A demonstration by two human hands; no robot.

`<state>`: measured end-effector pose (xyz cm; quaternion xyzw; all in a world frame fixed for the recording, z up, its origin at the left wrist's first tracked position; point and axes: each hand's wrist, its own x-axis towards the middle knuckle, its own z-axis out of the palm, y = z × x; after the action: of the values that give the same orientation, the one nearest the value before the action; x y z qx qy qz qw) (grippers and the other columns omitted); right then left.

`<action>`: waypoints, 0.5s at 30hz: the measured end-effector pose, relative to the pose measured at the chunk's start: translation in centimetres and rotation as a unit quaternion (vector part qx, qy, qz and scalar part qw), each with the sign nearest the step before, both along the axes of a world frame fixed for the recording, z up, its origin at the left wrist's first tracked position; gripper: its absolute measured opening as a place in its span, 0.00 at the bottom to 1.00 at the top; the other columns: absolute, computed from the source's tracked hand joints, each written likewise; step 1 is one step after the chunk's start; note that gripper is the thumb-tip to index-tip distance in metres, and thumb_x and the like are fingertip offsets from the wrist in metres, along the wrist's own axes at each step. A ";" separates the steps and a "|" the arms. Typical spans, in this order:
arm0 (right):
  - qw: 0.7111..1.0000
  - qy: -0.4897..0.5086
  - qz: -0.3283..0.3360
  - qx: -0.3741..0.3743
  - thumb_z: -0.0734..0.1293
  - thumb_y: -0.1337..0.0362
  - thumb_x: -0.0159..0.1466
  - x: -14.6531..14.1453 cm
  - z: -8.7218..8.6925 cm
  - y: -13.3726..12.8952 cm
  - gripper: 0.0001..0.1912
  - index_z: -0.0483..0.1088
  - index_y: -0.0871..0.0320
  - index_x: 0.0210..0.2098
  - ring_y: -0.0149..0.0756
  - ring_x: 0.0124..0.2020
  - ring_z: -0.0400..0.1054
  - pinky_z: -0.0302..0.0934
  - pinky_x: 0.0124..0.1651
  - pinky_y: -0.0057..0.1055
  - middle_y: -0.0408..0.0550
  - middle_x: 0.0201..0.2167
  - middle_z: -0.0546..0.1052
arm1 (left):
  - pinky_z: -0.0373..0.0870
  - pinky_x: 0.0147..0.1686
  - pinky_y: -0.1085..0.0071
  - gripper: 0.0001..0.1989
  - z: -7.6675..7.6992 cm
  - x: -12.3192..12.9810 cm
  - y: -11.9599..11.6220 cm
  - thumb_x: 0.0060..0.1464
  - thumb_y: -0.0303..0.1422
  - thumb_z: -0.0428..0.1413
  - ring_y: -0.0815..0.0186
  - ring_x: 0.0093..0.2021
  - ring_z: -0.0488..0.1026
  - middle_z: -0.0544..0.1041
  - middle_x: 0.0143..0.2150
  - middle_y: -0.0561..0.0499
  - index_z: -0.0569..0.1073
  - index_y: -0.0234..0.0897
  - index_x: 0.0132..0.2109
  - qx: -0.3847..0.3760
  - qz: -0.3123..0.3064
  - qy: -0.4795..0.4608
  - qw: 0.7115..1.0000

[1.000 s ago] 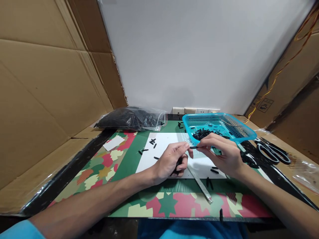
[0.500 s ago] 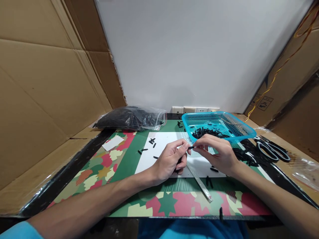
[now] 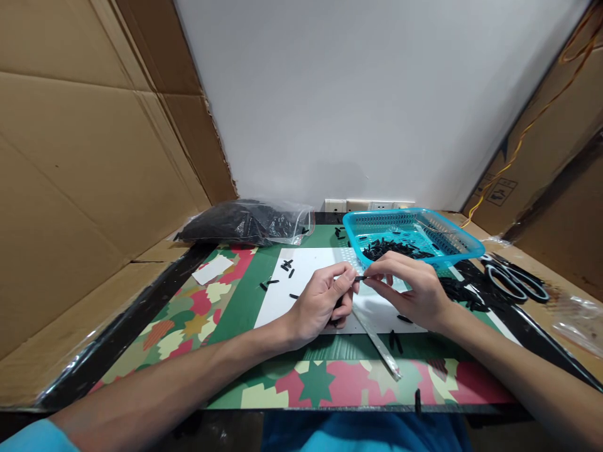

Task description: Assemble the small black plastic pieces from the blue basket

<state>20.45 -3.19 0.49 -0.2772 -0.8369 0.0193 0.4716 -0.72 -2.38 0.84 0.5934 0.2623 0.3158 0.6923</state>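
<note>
Over a white sheet [image 3: 273, 314], both my hands meet at one small black stick-like piece [image 3: 360, 278]. My left hand [image 3: 327, 298] pinches its left end between thumb and forefinger, while the other fingers curl around more black material in the palm, mostly hidden. The fingertips of my right hand [image 3: 407, 285] close on its right end. Below the hands, a narrow clear plastic strip [image 3: 379, 345] lies slantwise on the sheet and the green mat. Several similar black pieces [image 3: 287, 265] are scattered on the paper to the left.
A blue plastic basket [image 3: 471, 251] holding a heap of black pieces stands behind my right hand. To its right are black-handled scissors [image 3: 513, 279] beside a pile of black pieces [image 3: 464, 294]. A zip bag [image 3: 245, 223] of black material lies back left. Cardboard walls [image 3: 94, 157] flank the table.
Both hands keep nearly the same pinch on the small black piece. The view has shifted very slightly; nothing else has visibly moved.
</note>
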 end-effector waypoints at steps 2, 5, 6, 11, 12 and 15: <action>1.000 -0.003 0.000 0.015 0.67 0.70 0.69 -0.1 0.1 -0.1 0.04 0.73 0.57 0.43 0.32 0.33 0.69 0.66 0.33 0.29 0.48 0.34 0.76 | 0.53 0.14 0.80 0.19 -0.1 0.0 0.0 0.66 0.50 0.50 0.77 0.14 0.49 0.58 0.17 0.63 0.65 0.39 0.37 -0.002 0.000 -0.001 1.000; 0.999 -0.008 0.002 0.050 0.67 0.72 0.68 -0.1 0.2 -0.2 0.08 0.74 0.57 0.45 0.35 0.37 0.73 0.69 0.37 0.32 0.50 0.38 0.79 | 0.53 0.15 0.80 0.19 -0.2 0.0 0.1 0.65 0.50 0.51 0.78 0.15 0.48 0.57 0.17 0.63 0.63 0.39 0.35 -0.003 0.002 -0.003 1.000; 0.998 -0.013 0.007 0.063 0.67 0.73 0.68 -0.1 0.2 -0.2 0.09 0.74 0.56 0.46 0.36 0.37 0.73 0.69 0.38 0.32 0.51 0.38 0.79 | 0.53 0.15 0.80 0.19 -0.3 0.0 0.1 0.65 0.50 0.52 0.78 0.15 0.48 0.57 0.17 0.63 0.63 0.39 0.35 -0.004 0.003 -0.003 1.000; 0.991 -0.056 0.020 0.120 0.65 0.77 0.67 0.3 -0.1 -0.3 0.18 0.73 0.56 0.53 0.37 0.39 0.74 0.69 0.37 0.33 0.51 0.39 0.80 | 0.53 0.15 0.80 0.19 -0.3 0.0 0.1 0.65 0.51 0.51 0.77 0.15 0.48 0.57 0.17 0.63 0.62 0.40 0.35 0.000 0.001 -0.002 1.000; 0.989 -0.062 0.016 0.131 0.65 0.77 0.67 0.4 -0.1 -0.3 0.19 0.73 0.55 0.54 0.36 0.38 0.73 0.69 0.36 0.32 0.51 0.39 0.80 | 0.54 0.15 0.80 0.19 -0.2 0.0 0.0 0.65 0.51 0.51 0.77 0.15 0.48 0.57 0.17 0.63 0.62 0.40 0.35 0.002 0.001 -0.003 1.000; 0.984 -0.079 0.011 0.157 0.65 0.76 0.67 0.4 -0.3 -0.4 0.20 0.74 0.54 0.55 0.34 0.35 0.71 0.67 0.33 0.31 0.52 0.40 0.79 | 0.55 0.15 0.80 0.19 0.1 0.0 -0.2 0.65 0.50 0.52 0.78 0.15 0.49 0.58 0.18 0.63 0.62 0.39 0.35 0.004 0.010 -0.004 1.000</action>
<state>20.85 -3.54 0.23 -0.1912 -0.8671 -0.1290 0.4415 -0.74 -2.60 0.90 0.5925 0.2643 0.3258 0.6877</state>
